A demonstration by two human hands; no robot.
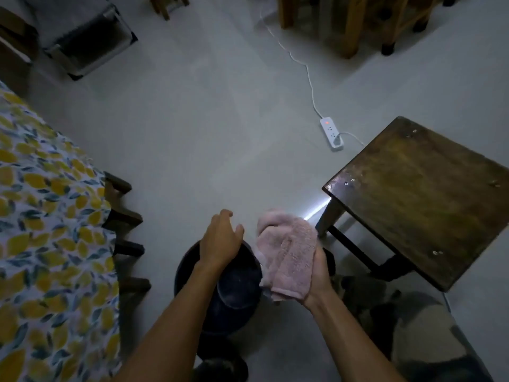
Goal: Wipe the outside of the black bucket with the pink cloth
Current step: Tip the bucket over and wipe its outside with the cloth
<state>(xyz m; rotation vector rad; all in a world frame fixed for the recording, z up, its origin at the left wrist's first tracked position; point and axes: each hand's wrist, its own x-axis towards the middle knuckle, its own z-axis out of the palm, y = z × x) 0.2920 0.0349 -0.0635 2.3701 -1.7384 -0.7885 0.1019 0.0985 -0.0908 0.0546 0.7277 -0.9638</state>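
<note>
Dim room, grey floor. Black bucket [234,293] sits on floor low-centre, right in front of the person, open top facing up. Inside looks dark, can't tell contents.

L hand [220,241] over the bucket's far rim, palm down, fingers loosely spread & slightly curled. Not gripping anything; whether it touches the rim, can't tell.

R hand [319,277] closed round the pink cloth [286,252], held bunched w/ folds hanging, just beside the bucket's right edge. Cloth overlaps the rim from this angle; contact w/ the outer wall not clear.

Dark wooden stool [421,194] to the right. White power strip [332,132] w/ red light on floor beyond it, cord trailing off. Lemon-print fabric [46,216] along left side.
</note>
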